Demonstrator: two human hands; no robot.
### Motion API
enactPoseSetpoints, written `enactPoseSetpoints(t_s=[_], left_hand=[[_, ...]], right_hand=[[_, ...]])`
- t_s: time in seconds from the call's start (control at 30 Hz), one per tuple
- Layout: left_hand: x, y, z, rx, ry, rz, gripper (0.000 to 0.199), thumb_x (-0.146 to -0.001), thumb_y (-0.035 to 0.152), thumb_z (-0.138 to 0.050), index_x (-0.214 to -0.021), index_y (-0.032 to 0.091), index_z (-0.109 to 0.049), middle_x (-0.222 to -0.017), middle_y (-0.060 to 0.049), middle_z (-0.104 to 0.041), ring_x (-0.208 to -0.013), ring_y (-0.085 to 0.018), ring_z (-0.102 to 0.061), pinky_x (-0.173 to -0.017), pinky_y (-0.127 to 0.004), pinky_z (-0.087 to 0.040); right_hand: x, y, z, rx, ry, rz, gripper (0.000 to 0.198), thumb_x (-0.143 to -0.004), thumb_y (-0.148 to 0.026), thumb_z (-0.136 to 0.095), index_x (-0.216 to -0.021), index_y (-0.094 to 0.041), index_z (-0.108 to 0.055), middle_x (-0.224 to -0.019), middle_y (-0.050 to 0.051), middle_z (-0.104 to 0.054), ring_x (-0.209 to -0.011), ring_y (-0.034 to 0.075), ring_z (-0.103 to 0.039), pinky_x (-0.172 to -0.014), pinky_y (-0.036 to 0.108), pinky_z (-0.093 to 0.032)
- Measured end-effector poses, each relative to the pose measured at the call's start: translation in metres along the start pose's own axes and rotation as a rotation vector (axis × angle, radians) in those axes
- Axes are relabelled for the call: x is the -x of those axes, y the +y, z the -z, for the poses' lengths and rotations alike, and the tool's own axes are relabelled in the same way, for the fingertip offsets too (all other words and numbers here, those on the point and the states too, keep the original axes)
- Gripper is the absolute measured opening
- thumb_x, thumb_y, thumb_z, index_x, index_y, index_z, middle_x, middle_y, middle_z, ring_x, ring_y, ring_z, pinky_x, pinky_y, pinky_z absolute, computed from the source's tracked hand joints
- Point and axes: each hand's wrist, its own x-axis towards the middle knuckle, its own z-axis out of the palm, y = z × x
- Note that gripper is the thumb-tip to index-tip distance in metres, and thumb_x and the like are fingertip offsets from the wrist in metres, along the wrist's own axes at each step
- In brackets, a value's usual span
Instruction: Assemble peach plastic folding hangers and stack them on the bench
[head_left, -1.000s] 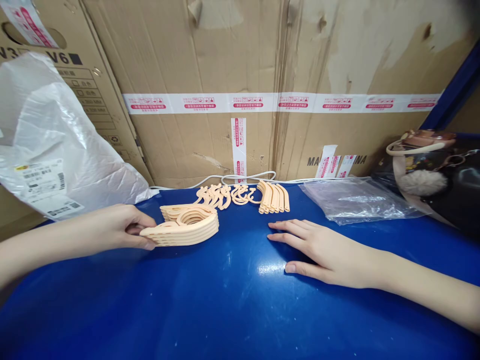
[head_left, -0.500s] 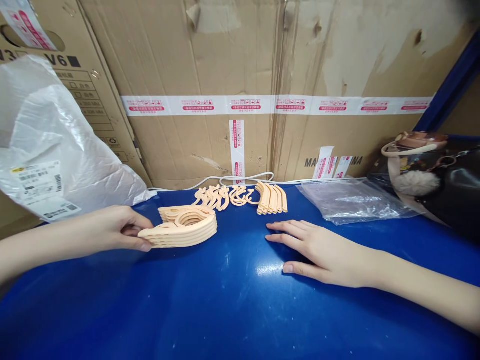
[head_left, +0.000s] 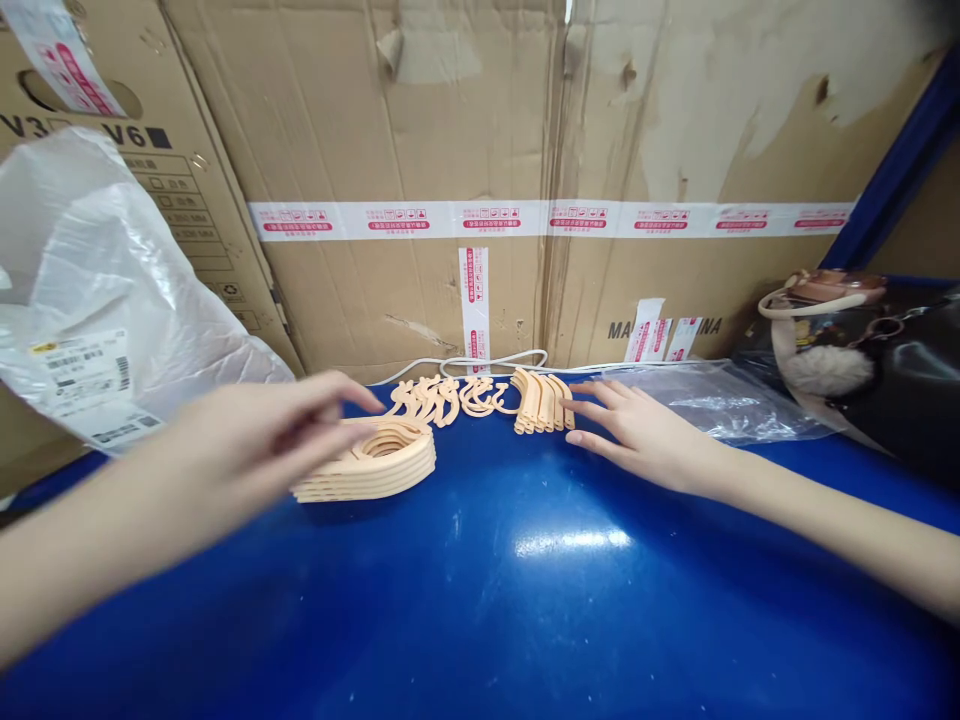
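Observation:
My left hand (head_left: 277,440), smeared by motion, hovers over the left part of a stack of flat beige plastic pieces (head_left: 367,485) with rounded cut-outs. Its thumb and index finger are apart and nothing shows between them. My right hand (head_left: 637,430) has its fingers spread, the tips at the right edge of a row of curved beige plastic arms (head_left: 541,400). Whether they touch is hard to tell. Between the two groups lie several beige hooks (head_left: 476,395) and a cluster of small wavy beige pieces (head_left: 427,400).
All this lies on a blue tabletop (head_left: 480,600). Large cardboard boxes (head_left: 405,150) stand along the back, with a white cable (head_left: 495,360) at their foot. At left leans a white plastic parcel (head_left: 150,290). A clear plastic bag (head_left: 712,405) and a black bag (head_left: 915,370) are at right.
My left hand has let go of the stack and moved up and right over it. My right hand has moved forward to the curved arms.

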Motion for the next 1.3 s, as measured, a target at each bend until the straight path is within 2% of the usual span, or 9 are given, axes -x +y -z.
enactPoseSetpoints(t_s=[0.07, 0.13, 0.3, 0.53, 0.7, 0.8, 0.97, 1.1, 1.3], left_hand=[[0.001, 0.03, -0.016, -0.057, -0.037, -0.295, 0.03, -0.091, 0.045, -0.041, -0.102, 0.025, -0.06, -0.091, 0.003, -0.067, -0.075, -0.016, -0.062, -0.064, -0.023, -0.039], [0.004, 0.057, -0.035, -0.143, -0.087, -0.535, 0.022, -0.091, 0.037, -0.046, -0.096, 0.022, -0.061, -0.086, -0.002, -0.067, -0.071, -0.019, -0.062, -0.06, -0.028, -0.039], [0.012, 0.087, -0.067, -0.163, -0.161, -0.708, 0.01, -0.09, 0.028, -0.052, -0.088, 0.019, -0.057, -0.077, -0.001, -0.062, -0.065, -0.019, -0.059, -0.051, -0.031, -0.037], [0.014, 0.085, -0.081, -0.115, -0.08, -0.72, 0.015, -0.094, 0.026, -0.042, -0.091, 0.019, -0.055, -0.078, 0.0, -0.06, -0.065, -0.019, -0.055, -0.052, -0.033, -0.037], [0.014, 0.083, -0.085, -0.04, 0.001, -0.679, 0.02, -0.095, 0.024, -0.038, -0.095, 0.018, -0.058, -0.079, -0.002, -0.06, -0.068, -0.019, -0.053, -0.053, -0.032, -0.039], [0.014, 0.084, -0.084, 0.064, 0.035, -0.645, 0.019, -0.094, 0.021, -0.041, -0.097, 0.017, -0.059, -0.086, -0.005, -0.061, -0.079, -0.02, -0.054, -0.061, -0.031, -0.045], [0.015, 0.085, -0.084, 0.232, 0.019, -0.59, 0.031, -0.09, 0.025, -0.052, -0.121, 0.021, -0.051, -0.124, -0.006, -0.053, -0.112, -0.022, -0.048, -0.095, -0.035, -0.043], [0.016, 0.083, -0.089, 0.276, -0.105, -0.485, 0.035, -0.089, 0.038, -0.055, -0.12, 0.023, -0.049, -0.113, -0.005, -0.057, -0.097, -0.022, -0.054, -0.083, -0.037, -0.047], [0.013, 0.076, -0.092, 0.27, -0.163, -0.363, 0.01, -0.088, 0.023, -0.052, -0.098, 0.022, -0.056, -0.093, -0.001, -0.056, -0.085, -0.02, -0.056, -0.066, -0.031, -0.043]], right_hand=[[-0.004, 0.007, -0.006, 0.037, -0.012, -0.005, 0.05, -0.096, -0.05, -0.033, -0.122, -0.018, -0.06, -0.122, 0.015, -0.055, -0.115, 0.031, -0.049, -0.094, 0.05, -0.041], [-0.005, 0.008, -0.007, 0.066, -0.008, -0.016, 0.046, -0.097, -0.047, -0.032, -0.114, -0.019, -0.065, -0.116, 0.014, -0.058, -0.11, 0.029, -0.052, -0.092, 0.047, -0.042], [-0.011, 0.005, -0.001, 0.243, -0.05, -0.152, 0.046, -0.097, -0.047, -0.031, -0.099, -0.016, -0.064, -0.104, 0.013, -0.062, -0.101, 0.025, -0.057, -0.088, 0.039, -0.042], [-0.036, 0.01, -0.008, 0.315, -0.162, -0.308, 0.029, -0.092, -0.032, -0.039, -0.099, -0.011, -0.057, -0.078, 0.014, -0.069, -0.072, 0.026, -0.066, -0.064, 0.033, -0.042], [-0.008, -0.001, 0.007, 0.329, -0.243, -0.299, 0.022, -0.086, -0.026, -0.04, -0.093, -0.015, -0.058, -0.069, 0.012, -0.068, -0.061, 0.027, -0.065, -0.048, 0.03, -0.032], [0.03, -0.022, 0.02, 0.324, -0.271, -0.234, 0.016, -0.083, -0.024, -0.042, -0.084, -0.019, -0.058, -0.061, 0.007, -0.065, -0.053, 0.024, -0.061, -0.044, 0.03, -0.028], [0.066, -0.065, 0.035, 0.117, -0.05, 0.148, 0.016, -0.087, -0.019, -0.042, -0.074, -0.024, -0.05, -0.065, 0.004, -0.062, -0.05, 0.018, -0.056, -0.045, 0.03, -0.033], [0.054, -0.083, 0.033, 0.008, -0.047, 0.252, 0.015, -0.091, -0.022, -0.044, -0.077, -0.022, -0.049, -0.073, 0.003, -0.061, -0.059, 0.018, -0.056, -0.053, 0.03, -0.038], [0.012, -0.066, 0.03, -0.155, -0.172, 0.289, 0.018, -0.092, -0.037, -0.05, -0.085, -0.021, -0.053, -0.079, 0.0, -0.061, -0.07, 0.016, -0.057, -0.063, 0.028, -0.04]])
